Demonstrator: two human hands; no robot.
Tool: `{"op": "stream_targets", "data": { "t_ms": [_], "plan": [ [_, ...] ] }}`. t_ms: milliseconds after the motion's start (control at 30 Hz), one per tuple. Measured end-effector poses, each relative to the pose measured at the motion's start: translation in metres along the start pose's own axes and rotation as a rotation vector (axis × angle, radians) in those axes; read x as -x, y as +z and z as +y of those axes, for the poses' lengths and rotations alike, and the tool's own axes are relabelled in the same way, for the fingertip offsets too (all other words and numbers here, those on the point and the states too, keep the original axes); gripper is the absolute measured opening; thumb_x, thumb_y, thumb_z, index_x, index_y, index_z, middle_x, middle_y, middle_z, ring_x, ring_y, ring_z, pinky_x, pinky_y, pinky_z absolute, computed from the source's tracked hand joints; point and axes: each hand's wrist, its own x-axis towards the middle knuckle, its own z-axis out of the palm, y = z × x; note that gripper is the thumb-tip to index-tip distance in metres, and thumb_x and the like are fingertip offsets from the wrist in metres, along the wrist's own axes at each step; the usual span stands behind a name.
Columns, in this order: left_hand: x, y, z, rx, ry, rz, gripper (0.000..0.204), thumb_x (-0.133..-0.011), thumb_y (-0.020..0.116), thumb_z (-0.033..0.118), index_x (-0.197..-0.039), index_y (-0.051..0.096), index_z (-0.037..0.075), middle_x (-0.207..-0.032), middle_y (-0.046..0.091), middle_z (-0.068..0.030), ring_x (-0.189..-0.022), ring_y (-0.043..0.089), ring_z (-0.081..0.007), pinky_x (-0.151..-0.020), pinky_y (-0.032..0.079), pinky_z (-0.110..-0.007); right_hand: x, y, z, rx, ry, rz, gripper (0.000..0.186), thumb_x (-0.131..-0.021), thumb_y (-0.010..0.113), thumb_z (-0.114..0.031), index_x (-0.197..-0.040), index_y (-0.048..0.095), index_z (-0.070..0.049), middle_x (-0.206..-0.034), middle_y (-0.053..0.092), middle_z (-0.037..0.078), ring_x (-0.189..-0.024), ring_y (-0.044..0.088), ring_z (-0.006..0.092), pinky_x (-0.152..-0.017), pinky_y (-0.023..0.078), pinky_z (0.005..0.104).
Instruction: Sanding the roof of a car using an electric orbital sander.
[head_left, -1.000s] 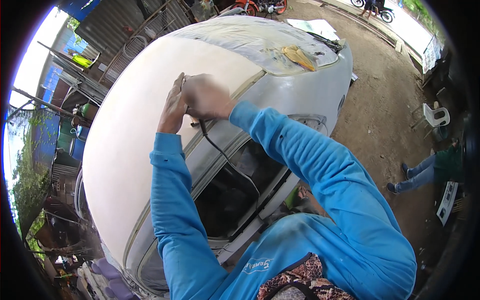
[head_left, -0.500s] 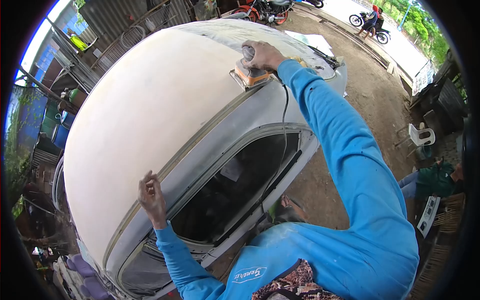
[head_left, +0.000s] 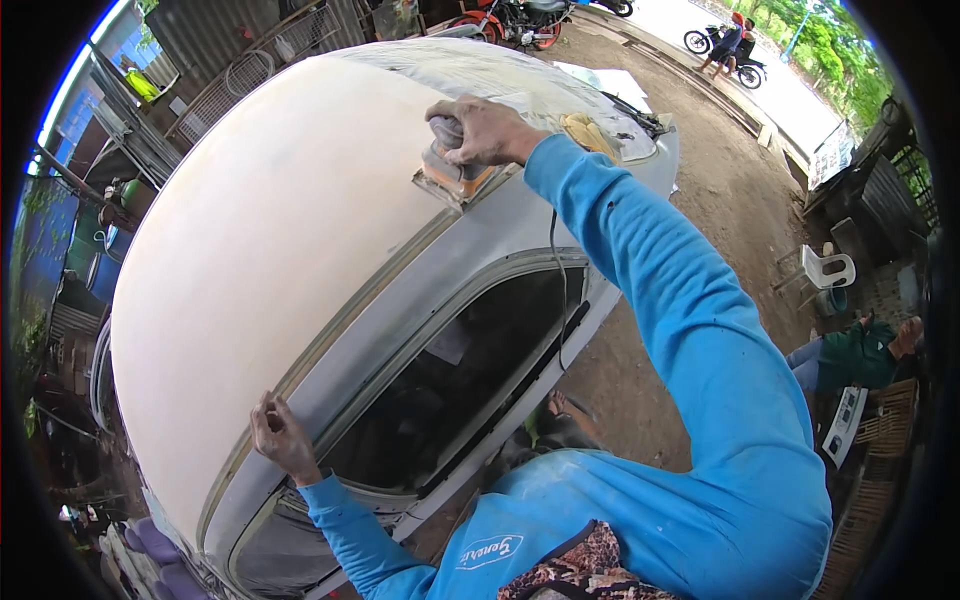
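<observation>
- R hand: half closed, fingers & thumb hooked round grey top knob of orange/grey sander; palm over the knob.
- Sander loc.: flat base plate on front near edge of cream-white car roof, right by the roof seam strip. Cord hangs down past side window.
- L hand: loosely curled, gap betw. thumb & fingers, at rear part of same roof edge, well apart from sander. Can't tell if fingertips touch the metal.
- Writing: pale outlined logo w/ script on chest of blue sweatshirt; roadside sign upper R has print too small to read.
- Nearby: plastic sheeting over windshield area, yellow cloth just beyond R wrist.
- Vs approx. 0.5 s ago: sander sits a bit further back along roof edge; L hand also further rearward, fingers more curled now vs more upright then. View shifts slightly too.
- Vs approx. 1 s ago: both hands were close tog. on roof above side window, R one blurred; now spread wide apart, R fwd w/ sander, L to rear. Yellow cloth, then in plain view on sheeting, is now partly behind R forearm.
</observation>
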Motion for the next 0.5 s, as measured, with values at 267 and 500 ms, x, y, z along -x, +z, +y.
{"op": "stream_targets", "data": {
  "t_ms": [267,500],
  "plan": [
    [0.019,-0.005,-0.012,-0.164,0.069,0.028,0.022,-0.087,0.075,0.002,-0.108,0.071,0.000,-0.083,0.059,-0.0052,-0.062,0.051,-0.0149,-0.054,0.041,-0.033,0.003,-0.012,0.064,0.013,0.229,0.081,0.068,-0.075,0.079,-0.040,-0.138,0.060,-0.021,-0.127,0.066,0.018,-0.118,0.064,0.0341,-0.103,0.050,0.0435],
    [0.017,-0.005,-0.004,-0.159,0.075,0.040,0.021,-0.086,0.074,0.001,-0.107,0.070,0.000,-0.085,0.060,-0.0067,-0.065,0.055,-0.0183,-0.056,0.044,-0.033,0.011,0.006,-0.004,-0.037,-0.116,-0.008,0.066,-0.075,0.078,-0.037,-0.137,0.060,-0.022,-0.124,0.062,0.013,-0.116,0.063,0.0328,-0.102,0.050,0.0440]
  ]
}}
